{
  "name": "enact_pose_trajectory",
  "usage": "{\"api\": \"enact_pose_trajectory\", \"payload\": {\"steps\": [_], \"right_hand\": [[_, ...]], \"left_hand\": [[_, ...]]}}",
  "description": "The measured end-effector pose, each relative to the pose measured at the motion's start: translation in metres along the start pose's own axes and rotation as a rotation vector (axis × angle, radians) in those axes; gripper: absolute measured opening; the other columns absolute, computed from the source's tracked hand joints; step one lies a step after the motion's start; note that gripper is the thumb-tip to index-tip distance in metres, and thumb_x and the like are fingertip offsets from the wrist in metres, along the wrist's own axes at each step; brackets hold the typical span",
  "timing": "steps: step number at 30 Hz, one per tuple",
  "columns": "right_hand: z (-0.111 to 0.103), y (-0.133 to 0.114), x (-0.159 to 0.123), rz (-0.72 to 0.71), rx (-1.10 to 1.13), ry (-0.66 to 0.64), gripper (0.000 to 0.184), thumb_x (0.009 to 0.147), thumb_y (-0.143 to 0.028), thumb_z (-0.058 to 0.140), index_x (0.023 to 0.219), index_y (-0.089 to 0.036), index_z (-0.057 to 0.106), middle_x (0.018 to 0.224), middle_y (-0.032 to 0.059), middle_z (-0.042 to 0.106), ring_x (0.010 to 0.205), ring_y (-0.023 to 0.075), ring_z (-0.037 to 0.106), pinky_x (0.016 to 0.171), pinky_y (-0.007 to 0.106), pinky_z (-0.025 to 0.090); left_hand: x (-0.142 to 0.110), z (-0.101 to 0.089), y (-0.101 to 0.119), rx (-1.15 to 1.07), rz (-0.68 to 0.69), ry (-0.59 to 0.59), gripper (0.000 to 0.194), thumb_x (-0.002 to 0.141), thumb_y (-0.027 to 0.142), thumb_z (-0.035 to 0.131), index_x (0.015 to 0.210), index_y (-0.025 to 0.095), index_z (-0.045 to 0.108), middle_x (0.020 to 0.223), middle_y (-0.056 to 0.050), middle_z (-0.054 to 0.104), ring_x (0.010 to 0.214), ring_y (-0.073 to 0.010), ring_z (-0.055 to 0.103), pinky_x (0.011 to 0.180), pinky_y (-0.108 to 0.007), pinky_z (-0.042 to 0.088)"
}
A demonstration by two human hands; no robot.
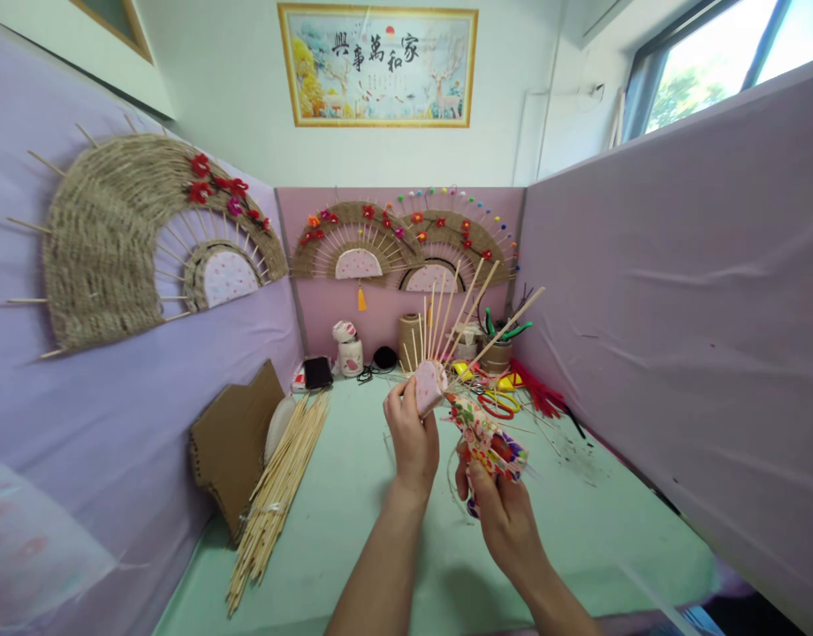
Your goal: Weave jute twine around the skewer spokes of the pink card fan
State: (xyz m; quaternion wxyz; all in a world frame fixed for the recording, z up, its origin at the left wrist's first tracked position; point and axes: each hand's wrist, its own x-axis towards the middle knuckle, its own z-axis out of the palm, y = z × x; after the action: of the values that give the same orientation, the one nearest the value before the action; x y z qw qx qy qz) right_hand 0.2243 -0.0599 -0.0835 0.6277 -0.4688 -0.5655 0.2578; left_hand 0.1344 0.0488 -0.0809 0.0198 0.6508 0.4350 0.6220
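Pink-spotted white fan base [429, 389] with wooden sticks [474, 309], probably light, best gripped below them, is above the green table [350, 495], clamped by left hand [412, 435] fingers, right hand [503, 512] fingers around a flower-patterned tool [479, 433].

Bright, soft daylight; the upper-right window [704, 81] glares, washed out.

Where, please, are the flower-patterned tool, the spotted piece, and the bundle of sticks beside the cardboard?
Flower-patterned tool [476, 428]: head view, on its patterned body.
Spotted piece [429, 389]: head view, on its spotted surface.
Bundle of sticks [274, 490]: head view, around the middle of its length.
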Motion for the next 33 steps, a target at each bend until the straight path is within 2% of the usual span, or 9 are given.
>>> {"api": "enact_pose_trajectory", "payload": {"steps": [3,7,10,16,19,22,28,31,33], "right_hand": [[0.0,-0.001,-0.003,0.01,-0.052,-0.005,0.043,0.091,-0.055,0.042,0.084,-0.017,0.06,0.057,-0.0006,0.05,0.05,0.0132,0.044,0.046,0.025,0.035],[-0.001,-0.01,-0.006,-0.013,-0.164,0.118,0.038,0.087,-0.056,0.049,0.076,-0.021,0.058,0.058,0.0025,0.052,0.054,0.0182,0.049,0.049,0.029,0.039],[-0.002,-0.021,-0.007,-0.052,-0.204,0.175,0.036,0.086,-0.056,0.051,0.084,-0.021,0.059,0.066,0.0057,0.059,0.06,0.0212,0.054,0.053,0.03,0.043],[-0.017,-0.019,-0.015,-0.095,-0.337,0.108,0.037,0.09,-0.051,0.045,0.098,-0.018,0.059,0.073,0.0045,0.063,0.062,0.0189,0.057,0.055,0.026,0.046],[-0.046,0.007,-0.007,-0.071,-0.458,0.078,0.034,0.089,-0.049,0.045,0.095,-0.019,0.06,0.07,0.0032,0.062,0.061,0.0185,0.056,0.056,0.027,0.046],[-0.093,0.05,0.013,-0.016,-0.637,0.08,0.039,0.084,-0.051,0.046,0.1,-0.018,0.06,0.086,0.0085,0.066,0.076,0.0232,0.061,0.068,0.032,0.049],[-0.181,0.133,0.032,0.317,-1.218,-0.063,0.046,0.086,-0.038,0.039,0.118,-0.012,0.059,0.095,0.0173,0.063,0.09,0.0316,0.062,0.077,0.043,0.049],[-0.194,0.139,0.031,0.376,-1.366,-0.109,0.044,0.086,-0.033,0.043,0.122,-0.013,0.059,0.102,0.0198,0.064,0.097,0.0363,0.061,0.078,0.048,0.049],[-0.187,0.123,0.035,0.369,-1.377,-0.073,0.042,0.084,-0.031,0.047,0.12,-0.014,0.06,0.108,0.0211,0.064,0.103,0.0396,0.06,0.079,0.052,0.048]], "left_hand": [[0.0,0.0,-0.001,0.014,-0.005,0.009,0.046,0.082,0.01,0.048,0.128,0.017,0.052,0.116,-0.013,0.053,0.111,-0.0257,0.048,0.099,-0.044,0.04],[-0.001,0.0,-0.002,0.061,-0.018,0.022,0.046,0.083,0.009,0.047,0.128,0.016,0.052,0.116,-0.014,0.053,0.111,-0.0266,0.048,0.099,-0.045,0.039],[0.0,0.0,-0.001,0.073,-0.03,0.019,0.043,0.084,0.01,0.047,0.126,0.015,0.053,0.116,-0.014,0.053,0.111,-0.0268,0.048,0.099,-0.045,0.039],[0.012,-0.006,0.007,0.027,-0.042,0.021,0.04,0.086,0.014,0.047,0.125,0.017,0.054,0.114,-0.012,0.054,0.109,-0.0249,0.049,0.098,-0.044,0.039],[0.018,-0.011,0.011,-0.012,-0.04,0.027,0.039,0.087,0.015,0.048,0.126,0.017,0.054,0.114,-0.012,0.054,0.109,-0.024,0.05,0.099,-0.042,0.04],[0.022,-0.016,0.012,-0.039,-0.04,0.04,0.039,0.087,0.016,0.049,0.125,0.017,0.054,0.115,-0.013,0.054,0.11,-0.024,0.05,0.099,-0.042,0.041],[0.023,-0.022,0.009,-0.056,-0.042,0.041,0.037,0.087,0.016,0.049,0.123,0.016,0.055,0.115,-0.012,0.055,0.109,-0.0233,0.051,0.099,-0.042,0.041],[0.022,-0.022,0.009,-0.062,-0.055,0.033,0.036,0.088,0.017,0.048,0.123,0.017,0.055,0.114,-0.012,0.055,0.109,-0.0233,0.051,0.099,-0.042,0.041],[0.023,-0.022,0.01,-0.071,-0.07,0.024,0.035,0.088,0.017,0.047,0.122,0.017,0.055,0.113,-0.012,0.055,0.108,-0.023,0.052,0.098,-0.042,0.041]]}}
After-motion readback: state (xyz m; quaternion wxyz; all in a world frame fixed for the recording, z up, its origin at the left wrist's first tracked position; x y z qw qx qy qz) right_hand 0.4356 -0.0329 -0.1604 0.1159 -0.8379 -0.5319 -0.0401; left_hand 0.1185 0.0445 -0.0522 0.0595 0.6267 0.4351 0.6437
